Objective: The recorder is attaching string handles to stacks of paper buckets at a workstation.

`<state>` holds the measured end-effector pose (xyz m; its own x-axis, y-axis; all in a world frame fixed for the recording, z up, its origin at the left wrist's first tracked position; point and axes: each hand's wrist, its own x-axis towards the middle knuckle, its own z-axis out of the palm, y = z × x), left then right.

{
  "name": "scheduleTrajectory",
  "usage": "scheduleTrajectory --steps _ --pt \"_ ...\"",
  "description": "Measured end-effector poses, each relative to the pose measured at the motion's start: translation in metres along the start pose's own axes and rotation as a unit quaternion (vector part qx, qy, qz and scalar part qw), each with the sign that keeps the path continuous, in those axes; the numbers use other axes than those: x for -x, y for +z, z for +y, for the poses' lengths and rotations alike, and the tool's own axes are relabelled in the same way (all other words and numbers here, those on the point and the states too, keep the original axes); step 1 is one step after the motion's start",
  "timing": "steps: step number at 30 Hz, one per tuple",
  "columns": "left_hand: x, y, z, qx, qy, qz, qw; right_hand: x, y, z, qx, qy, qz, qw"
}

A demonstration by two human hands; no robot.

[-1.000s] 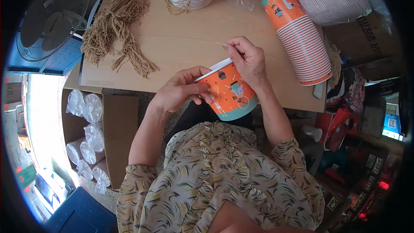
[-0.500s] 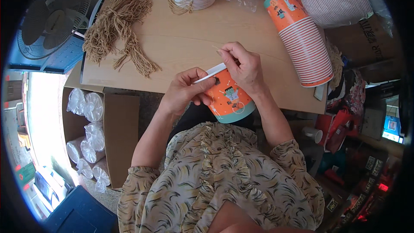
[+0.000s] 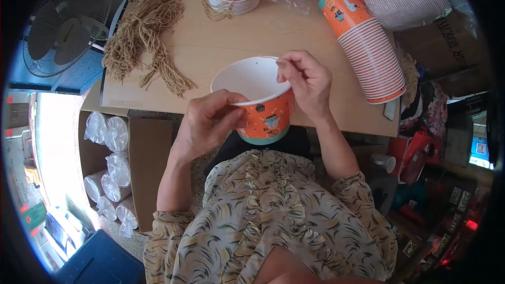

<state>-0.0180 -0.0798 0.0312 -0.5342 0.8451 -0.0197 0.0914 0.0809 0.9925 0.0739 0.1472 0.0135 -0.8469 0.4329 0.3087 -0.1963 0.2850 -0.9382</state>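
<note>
Gripping cup [image 3: 258, 93] by near-left rim with left hand [image 3: 208, 121], over near edge of tabletop [image 3: 205, 39]; steady without denting. Pinching together with right hand [image 3: 310, 78] at right rim, cannot tell on what; work close in. Leave cords [image 3: 143, 30] flat, far left.

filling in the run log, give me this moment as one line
left hand: grips orange cup by rim | right hand: pinched near cup's right rim | table: twine bundle left, stacked cups right

Grey fan [image 3: 67, 31] and white mug [image 3: 390, 164]
</note>
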Motion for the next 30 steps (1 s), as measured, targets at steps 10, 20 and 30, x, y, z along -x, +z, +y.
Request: scheduleTrajectory --steps 10,20,30 --pt "-0.009 0.011 -0.041 -0.3 0.161 0.045 0.939 0.032 -0.008 -0.027 -0.042 0.057 -0.045 0.996" --pt "-0.016 0.034 -0.018 -0.191 0.167 0.149 0.956 0.042 -0.005 -0.02 -0.036 0.085 -0.085 0.992" --pt "-0.005 0.032 -0.01 -0.232 0.185 0.141 0.945 0.044 -0.007 -0.018 -0.047 0.067 -0.072 0.994"
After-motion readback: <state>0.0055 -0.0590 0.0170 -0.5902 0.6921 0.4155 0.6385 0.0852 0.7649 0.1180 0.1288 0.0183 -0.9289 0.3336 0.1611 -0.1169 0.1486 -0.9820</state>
